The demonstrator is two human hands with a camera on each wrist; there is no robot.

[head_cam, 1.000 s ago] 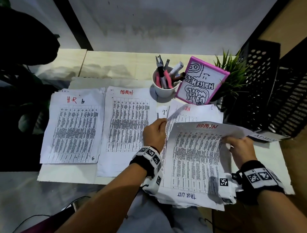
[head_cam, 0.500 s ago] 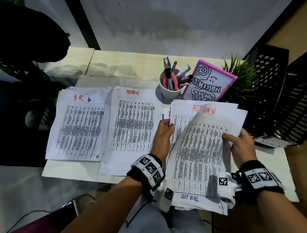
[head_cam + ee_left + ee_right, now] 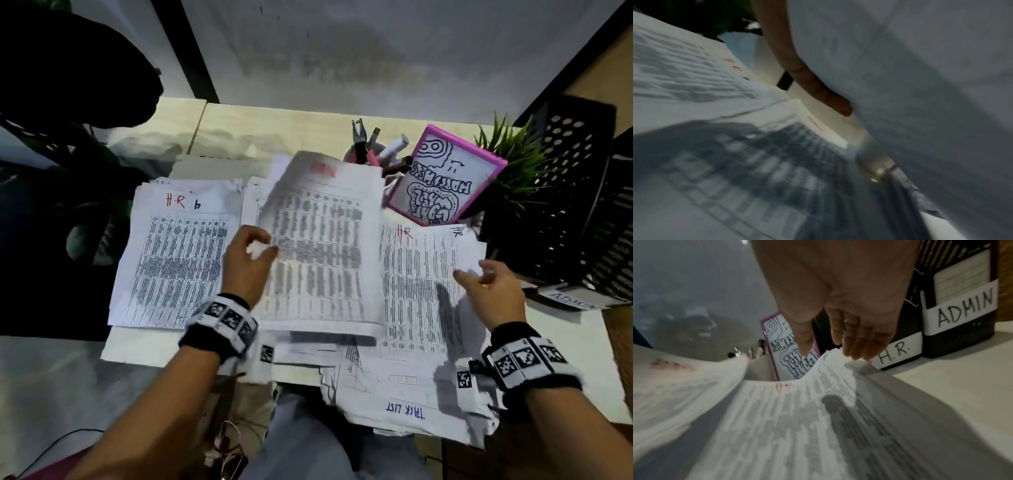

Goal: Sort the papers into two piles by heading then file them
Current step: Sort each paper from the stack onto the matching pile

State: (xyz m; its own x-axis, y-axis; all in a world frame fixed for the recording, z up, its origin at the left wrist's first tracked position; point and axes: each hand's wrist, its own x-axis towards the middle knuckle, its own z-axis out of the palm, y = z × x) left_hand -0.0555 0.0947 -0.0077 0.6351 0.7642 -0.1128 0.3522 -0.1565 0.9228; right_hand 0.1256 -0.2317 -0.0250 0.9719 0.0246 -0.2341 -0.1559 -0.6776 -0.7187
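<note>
The left hand (image 3: 245, 260) pinches the near-left edge of a loose sheet (image 3: 322, 246) with a red heading, its grip closed on the paper between thumb and fingers, and carries it, blurred with motion, over the middle pile (image 3: 253, 195) on the table (image 3: 219, 126). The right hand (image 3: 489, 284) hangs over the unsorted stack (image 3: 421, 274) at the right, fingers straight and loosely together, tips at the stack's right edge, holding nothing. The stack's top page now reads H.R in red. The HR pile (image 3: 178, 257) lies flat at the left.

To land this sheet well, I would bring it down square on the middle pile with the heading at the far edge, letting the far edge touch first so the paper does not fold. I would release it only once it lies flat, taking care not to nudge the HR pile beside it. The right hand can meanwhile pin the stack so its curled pages do not slide off the near edge.

Half a second ago both hands held this sheet, headed ADMIN, over the right stack; since then the right hand has let go. The left alone has swung it across, covering the ADMIN pile's heading and part of the pen cup (image 3: 373, 150). The filing boxes (image 3: 960, 316) labelled H.R. and ADMIN stand at the right, well clear.
</note>
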